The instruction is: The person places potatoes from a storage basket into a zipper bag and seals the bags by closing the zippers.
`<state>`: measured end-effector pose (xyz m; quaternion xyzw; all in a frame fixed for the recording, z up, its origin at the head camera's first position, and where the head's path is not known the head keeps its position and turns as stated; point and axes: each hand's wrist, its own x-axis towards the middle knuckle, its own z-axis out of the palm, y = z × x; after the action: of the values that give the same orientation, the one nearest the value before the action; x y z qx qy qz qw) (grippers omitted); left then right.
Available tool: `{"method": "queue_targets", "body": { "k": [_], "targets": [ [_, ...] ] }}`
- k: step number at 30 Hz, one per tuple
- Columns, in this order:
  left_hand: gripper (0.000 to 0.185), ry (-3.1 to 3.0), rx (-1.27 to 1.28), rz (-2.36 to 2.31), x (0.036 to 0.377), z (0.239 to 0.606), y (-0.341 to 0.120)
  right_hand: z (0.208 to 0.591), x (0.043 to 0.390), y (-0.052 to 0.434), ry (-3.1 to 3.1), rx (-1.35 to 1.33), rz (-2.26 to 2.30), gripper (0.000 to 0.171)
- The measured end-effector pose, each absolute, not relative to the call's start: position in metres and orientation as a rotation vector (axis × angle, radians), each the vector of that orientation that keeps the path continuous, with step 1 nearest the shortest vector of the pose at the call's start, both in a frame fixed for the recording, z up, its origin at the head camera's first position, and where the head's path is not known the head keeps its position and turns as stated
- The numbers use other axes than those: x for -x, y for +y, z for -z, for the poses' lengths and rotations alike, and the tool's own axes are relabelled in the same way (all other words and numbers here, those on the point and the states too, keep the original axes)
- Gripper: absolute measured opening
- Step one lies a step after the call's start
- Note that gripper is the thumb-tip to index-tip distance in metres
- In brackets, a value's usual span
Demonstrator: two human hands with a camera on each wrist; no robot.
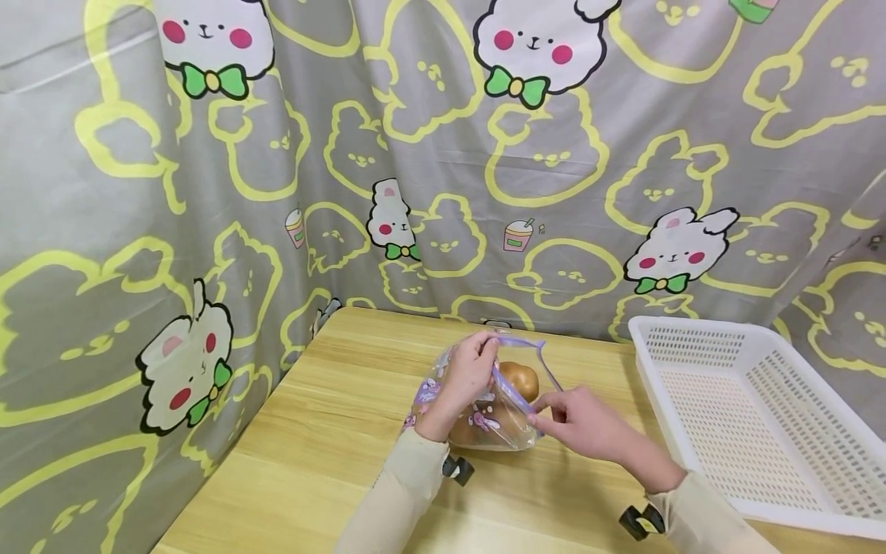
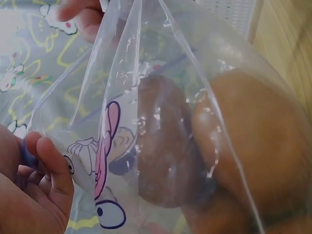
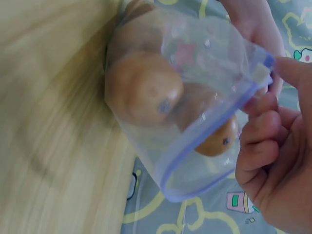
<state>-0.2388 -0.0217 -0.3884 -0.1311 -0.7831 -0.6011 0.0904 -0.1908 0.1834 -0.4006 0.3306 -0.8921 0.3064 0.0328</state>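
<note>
A clear plastic zip bag with purple rims and printed cartoon figures lies on the table, its mouth spread apart. Inside are several round brown fruits with dark blossom ends, pear-like in look. One fruit shows at the open mouth. My left hand grips the far left part of the rim with curled fingers. At the near right end of the mouth, my right hand pinches the rim between thumb and fingers, beside the white slider. Bag film and print partly veil the fruit in the left wrist view.
A white perforated plastic basket stands on the right of the wooden table. Behind and to the left hangs a grey curtain with cartoon animals, close to the table's edges. Each wrist wears a dark strap.
</note>
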Motion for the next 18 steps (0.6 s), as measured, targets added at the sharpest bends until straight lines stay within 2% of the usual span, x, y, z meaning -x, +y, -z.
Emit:
{"method": "queue_targets", "body": {
  "k": [9, 18],
  "targets": [
    [0.019, -2.299, 0.366, 1.802, 0.241, 0.381, -0.022, 0.398, 0.19, 0.183, -2.744, -0.989, -1.186, 0.012],
    [0.018, -2.305, 0.394, 1.695, 0.245, 0.369, -0.032, 0.39, 0.197, 0.192, -2.506, -0.909, -0.957, 0.015]
  ]
}}
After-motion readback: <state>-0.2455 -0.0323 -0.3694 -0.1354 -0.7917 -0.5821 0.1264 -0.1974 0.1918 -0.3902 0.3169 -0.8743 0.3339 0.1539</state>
